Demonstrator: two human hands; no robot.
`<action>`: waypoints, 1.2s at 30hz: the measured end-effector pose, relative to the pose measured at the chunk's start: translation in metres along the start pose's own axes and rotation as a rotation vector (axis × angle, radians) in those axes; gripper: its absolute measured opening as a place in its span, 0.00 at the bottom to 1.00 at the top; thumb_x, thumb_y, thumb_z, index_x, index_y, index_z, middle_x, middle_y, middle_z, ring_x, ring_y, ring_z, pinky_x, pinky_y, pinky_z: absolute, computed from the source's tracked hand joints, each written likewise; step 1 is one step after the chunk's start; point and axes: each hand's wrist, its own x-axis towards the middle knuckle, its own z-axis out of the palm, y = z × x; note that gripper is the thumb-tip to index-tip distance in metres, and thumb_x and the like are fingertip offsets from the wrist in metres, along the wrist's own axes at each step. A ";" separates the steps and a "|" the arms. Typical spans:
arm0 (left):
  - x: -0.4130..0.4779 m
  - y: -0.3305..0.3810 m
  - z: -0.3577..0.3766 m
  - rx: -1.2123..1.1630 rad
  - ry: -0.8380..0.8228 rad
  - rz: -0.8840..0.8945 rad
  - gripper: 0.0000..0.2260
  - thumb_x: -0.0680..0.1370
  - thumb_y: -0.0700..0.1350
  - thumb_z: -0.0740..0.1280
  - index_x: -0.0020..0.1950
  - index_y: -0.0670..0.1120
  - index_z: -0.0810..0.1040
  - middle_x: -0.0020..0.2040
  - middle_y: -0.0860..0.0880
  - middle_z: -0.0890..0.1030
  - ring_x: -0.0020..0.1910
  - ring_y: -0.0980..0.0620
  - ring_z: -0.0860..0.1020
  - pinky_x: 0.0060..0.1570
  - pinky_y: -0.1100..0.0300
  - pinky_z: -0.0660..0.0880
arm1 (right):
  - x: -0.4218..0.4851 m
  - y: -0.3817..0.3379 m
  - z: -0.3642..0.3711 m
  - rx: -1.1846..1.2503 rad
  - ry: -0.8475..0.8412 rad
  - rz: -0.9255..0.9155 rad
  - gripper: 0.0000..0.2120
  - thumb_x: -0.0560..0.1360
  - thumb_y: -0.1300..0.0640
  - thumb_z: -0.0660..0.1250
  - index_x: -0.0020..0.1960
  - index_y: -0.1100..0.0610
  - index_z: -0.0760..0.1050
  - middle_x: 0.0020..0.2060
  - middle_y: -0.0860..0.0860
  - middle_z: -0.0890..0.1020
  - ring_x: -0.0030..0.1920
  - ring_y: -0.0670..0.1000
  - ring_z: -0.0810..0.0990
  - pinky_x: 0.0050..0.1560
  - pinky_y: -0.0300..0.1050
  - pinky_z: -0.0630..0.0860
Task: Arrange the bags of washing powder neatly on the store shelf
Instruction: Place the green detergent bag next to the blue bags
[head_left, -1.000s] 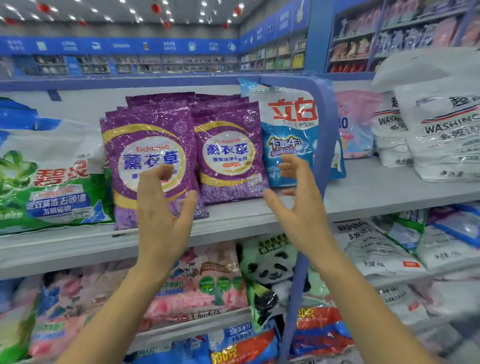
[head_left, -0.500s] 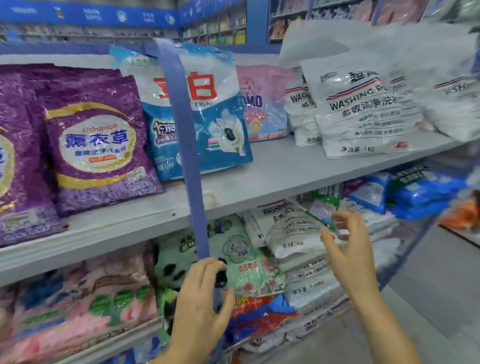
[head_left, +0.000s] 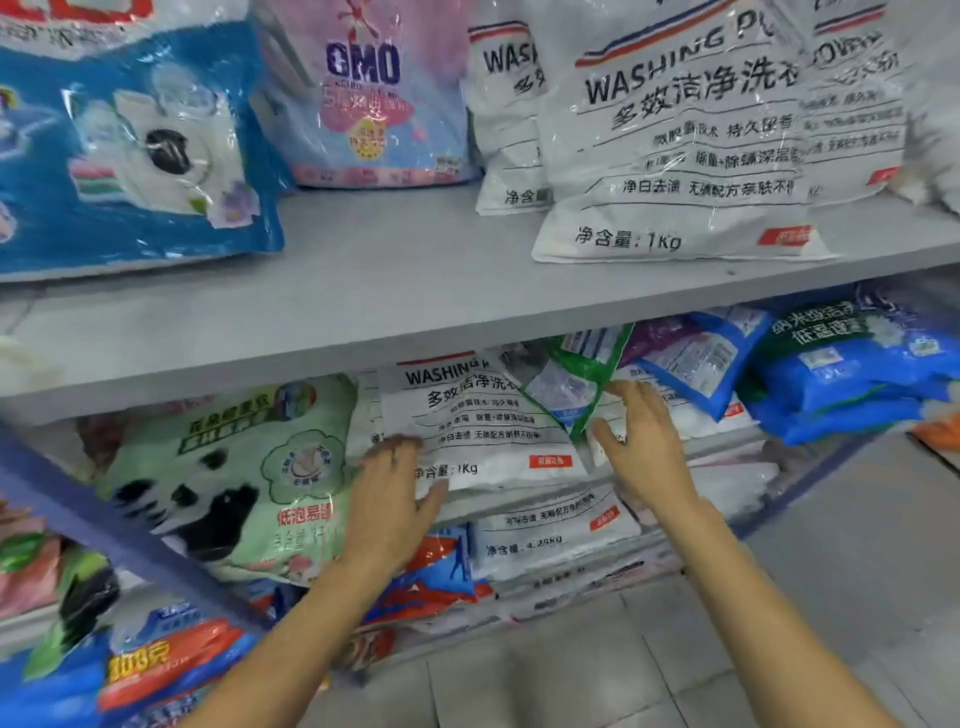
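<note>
- On the lower shelf (head_left: 460, 514), near its front edge, the fingers (head_left: 395, 454) of the left hand (head_left: 395, 499) were straight and spread, gripping nothing. Their tips rested on the lower left corner of the white washing-powder bag (head_left: 483, 426), with the thumb along its bottom edge.
- Fingers (head_left: 631, 400) of the right hand (head_left: 647, 452) were likewise straight and held nothing. They reached to the right side of the same bag, just beside the lower edge of the green bag (head_left: 587, 374); contact with either could not be told.
- White washing-powder bag: between the two hands, leaning back, printed face outward, at the front edge of the lower shelf; the panda bag (head_left: 234, 478) stood just beside it on the left.
- Green bag: tilted and wedged behind the upper right corner of the white bag. Towards the right end of the shelf the blue bags (head_left: 841, 374) lay heaped and slanting. This shelf was judged not yet arranged.
- Upper shelf (head_left: 415, 291): a blue bag (head_left: 130, 145), a pink bag (head_left: 374, 98) and white bags (head_left: 691, 140) faced outward in a row, set back from its front edge; this part was judged largely in order.
- Work judged left: squaring the white bag, then righting the green and blue bags.
</note>
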 end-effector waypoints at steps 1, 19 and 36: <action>0.009 0.005 0.008 0.020 0.016 0.007 0.19 0.76 0.51 0.65 0.61 0.40 0.72 0.58 0.41 0.75 0.58 0.41 0.74 0.56 0.49 0.72 | 0.010 0.007 0.003 -0.018 -0.025 -0.009 0.18 0.75 0.59 0.65 0.63 0.62 0.69 0.58 0.59 0.73 0.59 0.58 0.71 0.55 0.44 0.66; 0.039 -0.013 0.082 0.346 0.029 -0.061 0.25 0.77 0.58 0.55 0.68 0.44 0.71 0.69 0.41 0.70 0.68 0.39 0.67 0.65 0.41 0.64 | 0.090 0.055 0.101 -0.376 -0.019 -0.381 0.27 0.70 0.42 0.64 0.63 0.58 0.73 0.64 0.60 0.73 0.66 0.63 0.69 0.69 0.61 0.61; 0.038 -0.009 0.076 0.352 -0.051 -0.074 0.26 0.78 0.58 0.52 0.69 0.44 0.69 0.71 0.40 0.68 0.70 0.39 0.65 0.67 0.41 0.61 | 0.065 0.032 0.062 0.423 -0.160 -0.159 0.12 0.76 0.59 0.64 0.57 0.60 0.79 0.60 0.56 0.78 0.60 0.51 0.77 0.63 0.44 0.71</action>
